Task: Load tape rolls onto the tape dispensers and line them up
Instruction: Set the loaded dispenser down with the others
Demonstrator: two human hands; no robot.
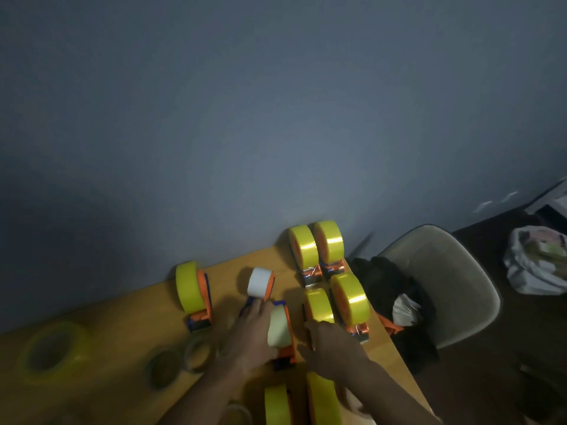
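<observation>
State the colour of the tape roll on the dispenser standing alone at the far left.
Yellow tape roll, clearest in the head view.

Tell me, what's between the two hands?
In the head view, a dispenser with a cream tape roll sits between the left hand and the right hand.

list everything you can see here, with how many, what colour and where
yellow-roll dispensers: seven, orange-framed; one left, four far right, two at the near edge
white-roll dispenser: one, centre back
cream-roll dispenser: one, between the hands
loose tape rolls: about four, yellowish or clear, blurred, left
table: one, orange-brown wood
chair: one, beige, right, dark cloth on it
white bag: one, far right
left hand: on the cream-roll dispenser
right hand: at a yellow-roll dispenser
</observation>
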